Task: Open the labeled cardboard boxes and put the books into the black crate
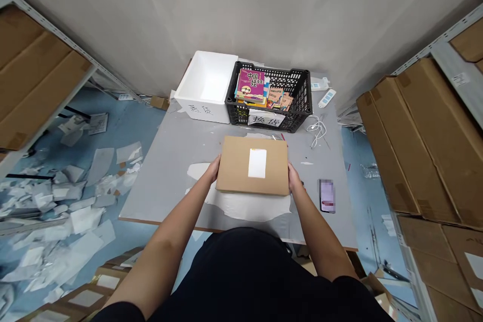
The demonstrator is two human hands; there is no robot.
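A flat brown cardboard box [236,165] with a white label [257,163] on top is held between my two hands, near the front of the grey table [154,176]. My left hand [215,167] grips its left side, and my right hand [294,177] grips the right side. The fingers go partly out of sight behind the box edges. Beneath and in front of the box lies a sheet of white paper [249,207]. Whether the box rests on the paper or is slightly lifted, I cannot tell.
Behind the box stand a white foam box [206,110] and a black plastic crate [292,123] of books [251,84]. To the right lie a phone [327,196], a white cable [317,130] and a power strip [327,98]. Shelves with cartons [422,141] flank the table; paper scraps [79,221] litter the floor.
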